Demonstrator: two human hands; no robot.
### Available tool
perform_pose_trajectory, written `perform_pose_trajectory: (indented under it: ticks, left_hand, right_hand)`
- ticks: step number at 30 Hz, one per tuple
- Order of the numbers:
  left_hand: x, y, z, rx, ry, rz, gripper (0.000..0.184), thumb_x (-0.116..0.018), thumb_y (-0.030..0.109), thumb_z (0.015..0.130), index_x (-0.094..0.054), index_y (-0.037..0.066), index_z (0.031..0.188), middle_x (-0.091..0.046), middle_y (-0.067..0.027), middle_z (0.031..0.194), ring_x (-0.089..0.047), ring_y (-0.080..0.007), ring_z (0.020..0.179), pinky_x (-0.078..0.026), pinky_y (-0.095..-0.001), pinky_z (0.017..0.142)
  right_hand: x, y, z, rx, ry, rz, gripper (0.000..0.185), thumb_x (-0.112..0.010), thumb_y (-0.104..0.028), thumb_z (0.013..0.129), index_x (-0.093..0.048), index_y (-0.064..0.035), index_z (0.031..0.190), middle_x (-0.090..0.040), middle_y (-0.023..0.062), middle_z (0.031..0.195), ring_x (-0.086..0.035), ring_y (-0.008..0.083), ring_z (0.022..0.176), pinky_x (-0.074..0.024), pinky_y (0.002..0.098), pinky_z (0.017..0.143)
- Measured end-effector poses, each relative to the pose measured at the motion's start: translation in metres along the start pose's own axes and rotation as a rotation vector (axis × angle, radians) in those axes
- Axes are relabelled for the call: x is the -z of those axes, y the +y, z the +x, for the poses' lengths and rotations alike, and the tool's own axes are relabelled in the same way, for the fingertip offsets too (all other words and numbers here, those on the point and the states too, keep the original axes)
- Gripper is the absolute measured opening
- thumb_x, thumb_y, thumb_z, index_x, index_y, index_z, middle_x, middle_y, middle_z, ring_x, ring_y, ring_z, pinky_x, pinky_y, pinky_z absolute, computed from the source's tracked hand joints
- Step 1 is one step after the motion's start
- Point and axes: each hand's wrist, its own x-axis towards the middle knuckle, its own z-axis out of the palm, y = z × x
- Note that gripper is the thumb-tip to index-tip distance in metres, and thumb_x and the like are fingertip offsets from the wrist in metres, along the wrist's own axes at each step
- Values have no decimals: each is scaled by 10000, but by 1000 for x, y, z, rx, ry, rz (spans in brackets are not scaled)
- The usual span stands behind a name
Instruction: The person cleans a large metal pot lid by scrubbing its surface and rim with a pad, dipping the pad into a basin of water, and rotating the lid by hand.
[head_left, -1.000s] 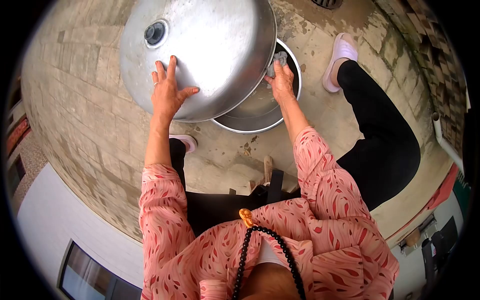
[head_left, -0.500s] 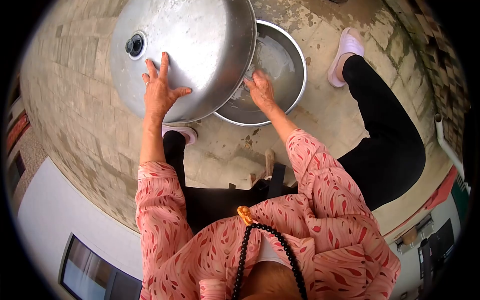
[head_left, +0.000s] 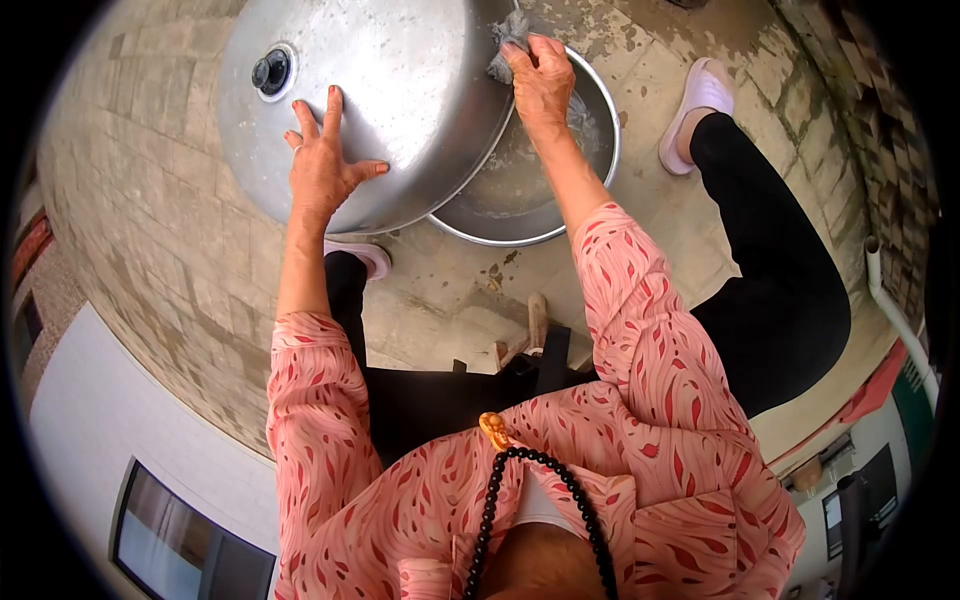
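A large, domed aluminium lid with a black knob lies tilted over one side of a metal basin. The basin has water in it. My left hand rests on the lid below the knob, fingers spread, holding nothing. In my right hand is a crumpled grey scrubbing pad, pinched between thumb and fingers. It touches the lid's right edge, above the basin.
Stone paving surrounds the basin, with wet stains near it. My black-trousered legs spread on either side, and a pink shoe stands right of the basin. A white pipe runs along the right, beside a brick strip.
My right hand has moved up from over the basin to the lid's edge, and the grey pad now shows in it. My left hand stays on the lid, which has shifted up slightly.
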Motion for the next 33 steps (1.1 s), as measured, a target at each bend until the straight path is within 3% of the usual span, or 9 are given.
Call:
perform_pose_trajectory:
  ticks: [2, 7, 12, 15, 19, 26, 28, 29, 33]
  left_hand:
    - [1, -1, -1, -11, 8, -2, 1246, -905, 422, 479, -238, 256, 1519, -190, -341, 1510, -365, -646, 1220, -459, -552, 956]
    - [-7, -7, 1, -15, 31, -1, 1233, -921, 389, 485, -243, 280, 1509, -181, -320, 1522, -323, -672, 1230, -505, -582, 887]
    - [-6, -7, 0, -39, 37, 26, 1215, -911, 408, 496, -250, 282, 1507, -179, -310, 1524, -325, -666, 1236, -513, -583, 872]
    - [-7, -5, 4, -39, 45, 30, 1213, -906, 423, 492, -255, 285, 1505, -183, -305, 1523, -329, -657, 1241, -520, -583, 859]
    - [-7, -5, 3, -30, 37, 44, 1214, -902, 431, 488, -254, 291, 1506, -185, -304, 1524, -338, -644, 1246, -526, -581, 851]
    - [-8, -6, 1, -23, 20, 51, 1214, -898, 423, 501, -237, 297, 1511, -167, -306, 1532, -331, -637, 1258, -519, -577, 867]
    - [-7, -8, 2, -37, 39, 19, 1214, -897, 419, 504, -232, 298, 1513, -167, -304, 1533, -328, -637, 1260, -517, -576, 873]
    - [-7, -8, 1, -47, 43, 1, 1215, -897, 417, 505, -230, 298, 1513, -167, -304, 1533, -327, -637, 1261, -516, -576, 876]
    - [-4, -3, 5, -15, 32, 41, 1216, -901, 408, 506, -229, 297, 1513, -166, -304, 1533, -320, -636, 1266, -515, -581, 873]
  right_hand:
    - [-17, 4, 14, 197, 117, -226, 181, -713, -70, 779, -635, 12, 919, -592, 124, 905, -588, 275, 814, -463, 356, 713]
    - [18, 26, -92, -51, -44, -245, 178, -715, -30, 715, -577, 18, 816, -584, 130, 842, -581, 314, 752, -475, 388, 708]
    - [18, 13, -58, -89, -43, -211, 156, -709, -1, 699, -600, 12, 810, -601, 119, 772, -603, 282, 692, -485, 368, 683]
    - [5, 11, 14, -42, -2, -87, 197, -731, -17, 692, -628, 6, 859, -642, 119, 767, -612, 230, 678, -482, 359, 653]
    - [-5, 23, 17, 292, 123, -341, 169, -623, 27, 709, -635, -1, 875, -627, 162, 807, -616, 319, 718, -482, 395, 662]
    - [23, 21, -57, 48, -46, -287, 204, -560, 82, 694, -624, 14, 875, -605, 189, 818, -608, 365, 702, -493, 427, 637]
    - [17, 19, -10, 187, -9, -327, 199, -571, 91, 706, -630, 16, 880, -595, 173, 794, -604, 321, 658, -489, 394, 598]
    - [9, 37, 21, 425, 61, -433, 197, -579, 94, 712, -634, 18, 885, -595, 169, 781, -593, 306, 620, -480, 378, 568]
    - [3, 15, 1, 158, 11, -392, 176, -591, 50, 701, -626, 17, 870, -620, 199, 810, -613, 385, 689, -491, 439, 636]
